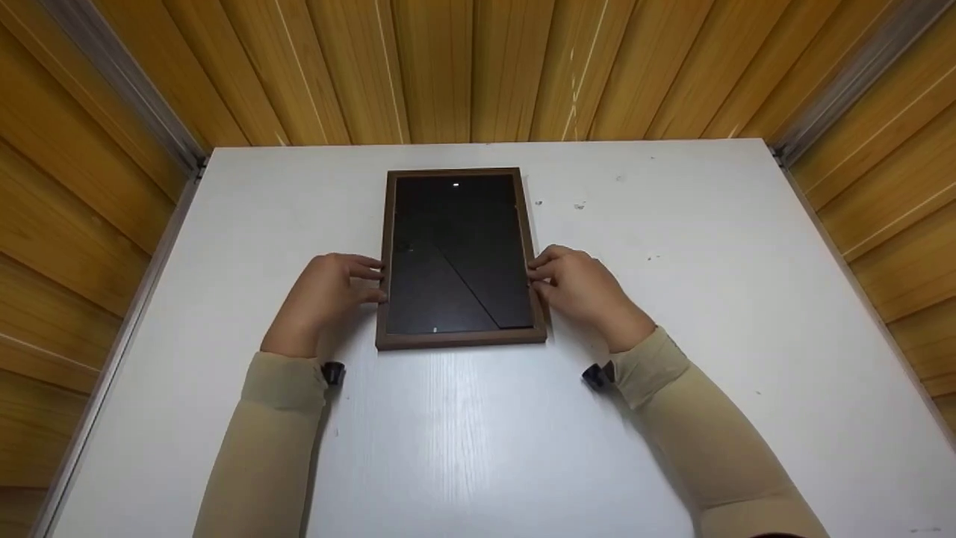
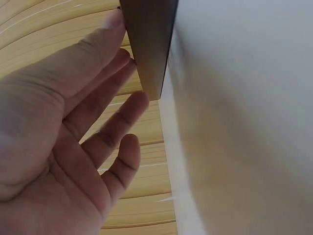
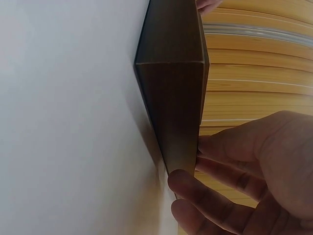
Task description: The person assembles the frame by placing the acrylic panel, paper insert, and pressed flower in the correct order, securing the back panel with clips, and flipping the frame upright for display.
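A photo frame (image 1: 462,299) with a brown rim lies face down on the white table, its black backing up. A diagonal line on the backing marks the edge of a flap, probably the stand. My left hand (image 1: 321,299) holds the left rim near its lower half with thumb and fingertips; in the left wrist view the last two fingers (image 2: 128,147) stand off the rim. Across from it, my right hand (image 1: 582,288) holds the right rim. The right wrist view shows its thumb at the upper edge and fingertips (image 3: 183,181) low on the side.
The white table (image 1: 448,448) has small dark marks (image 1: 579,206) right of the frame. Wood-patterned walls (image 1: 433,67) stand behind it and at both sides. Small black devices (image 1: 334,373) sit at both wrists.
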